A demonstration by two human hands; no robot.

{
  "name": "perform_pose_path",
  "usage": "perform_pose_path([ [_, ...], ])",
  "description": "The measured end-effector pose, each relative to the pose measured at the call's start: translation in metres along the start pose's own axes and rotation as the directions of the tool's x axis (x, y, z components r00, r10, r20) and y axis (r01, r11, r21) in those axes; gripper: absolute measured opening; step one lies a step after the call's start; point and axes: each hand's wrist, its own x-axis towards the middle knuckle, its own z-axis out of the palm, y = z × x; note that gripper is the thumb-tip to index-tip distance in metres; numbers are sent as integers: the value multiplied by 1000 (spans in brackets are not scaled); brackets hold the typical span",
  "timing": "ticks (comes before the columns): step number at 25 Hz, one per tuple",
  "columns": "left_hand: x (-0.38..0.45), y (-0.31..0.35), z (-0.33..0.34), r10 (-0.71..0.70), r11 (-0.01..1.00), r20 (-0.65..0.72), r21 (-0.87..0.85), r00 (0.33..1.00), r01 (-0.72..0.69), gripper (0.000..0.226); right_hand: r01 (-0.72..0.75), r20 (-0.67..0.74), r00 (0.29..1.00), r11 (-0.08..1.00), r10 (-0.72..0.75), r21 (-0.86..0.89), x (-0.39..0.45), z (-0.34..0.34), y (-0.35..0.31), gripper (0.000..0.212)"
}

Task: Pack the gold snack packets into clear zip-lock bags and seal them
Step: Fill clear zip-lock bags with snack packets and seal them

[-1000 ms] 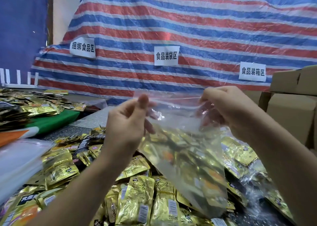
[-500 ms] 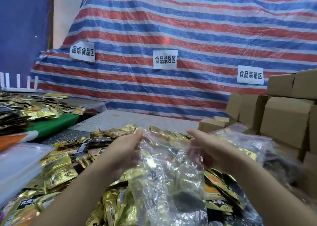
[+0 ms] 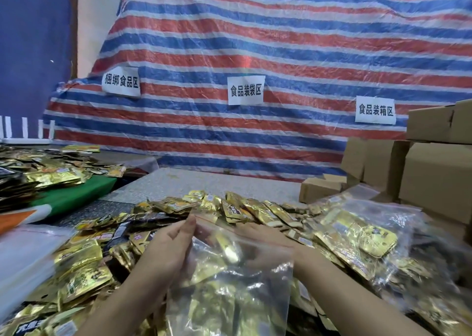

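A clear zip-lock bag (image 3: pixel 229 292) with gold snack packets inside lies low over the heap of loose gold packets (image 3: pixel 84 272). My left hand (image 3: pixel 168 246) pinches the bag's top left corner by the zip strip. Seen partly through the plastic, my right hand (image 3: pixel 265 243) holds the bag's upper right side; its fingers are blurred behind the film. Filled clear bags of gold packets (image 3: pixel 362 241) lie to the right.
Cardboard boxes (image 3: pixel 434 177) are stacked at the right. A striped tarp with white paper labels (image 3: pixel 245 89) hangs behind. Flat clear bags (image 3: pixel 23 254) lie at the left, and more gold packets sit on a green surface (image 3: pixel 71 195).
Both hands have brought the bag down from chest height onto the packet heap. The hands have moved closer to the bag's top edge.
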Motion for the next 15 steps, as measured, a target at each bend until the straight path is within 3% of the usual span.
perform_pose_path([
  [2, -2, -5, 2, -6, 999, 9, 33, 1000, 5, 54, -60, 67, 996, 995, 65, -80, 14, 6, 1, 69],
  [5, -3, -7, 9, 58, 994, -22, 96, 998, -56, 45, -60, 121, 990, 996, 67, -66, 19, 7, 15, 68],
  [10, -6, -4, 8, 81, 993, -40, 93, 996, -77, 41, -67, 6, 998, 979, 69, -192, 12, 15, 22, 64],
  [12, -6, -5, 7, 83, 994, -51, 74, 995, -79, 41, -67, -105, 992, 997, 64, -25, 13, 20, 22, 39],
  [15, -4, -6, 8, 71, 996, -23, 52, 997, -70, 37, -161, -291, 924, 943, 248, 292, 13, 26, 27, 22],
])
